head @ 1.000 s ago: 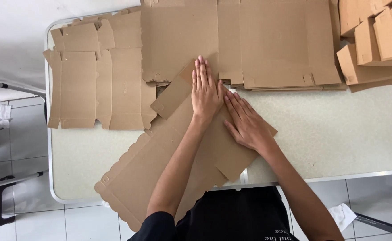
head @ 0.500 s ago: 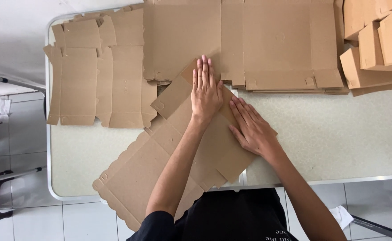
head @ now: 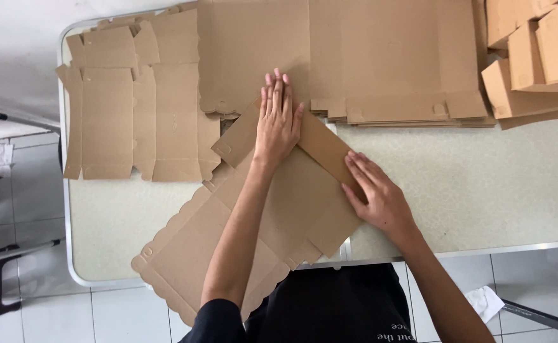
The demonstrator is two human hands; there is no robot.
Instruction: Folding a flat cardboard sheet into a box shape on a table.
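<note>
grip: both hands lie flat and spread, palms down, pinching nothing; left hand (head: 279, 121) presses the upper part of the cardboard blank (head: 260, 235), right hand (head: 377, 194) presses its right-hand flap (head: 330, 149).
work piece: the cardboard blank is an unfolded sheet set at a slant in the centre of the frame, its scalloped lower-left edge overhanging the near rim of the table (head: 482, 190).
done so far: the right-hand flap appears folded over onto the sheet and is being flattened along its crease; judged from the pictures, this is an early fold.
left to do: the remaining panels lie flat, with no walls raised and no box shape yet.
stock: a flat blank (head: 133, 114) at upper left and a stack of flat blanks (head: 355, 57) at top centre lie unfolded.
finished pieces: folded boxes (head: 539, 57) are stacked at upper right.
</note>
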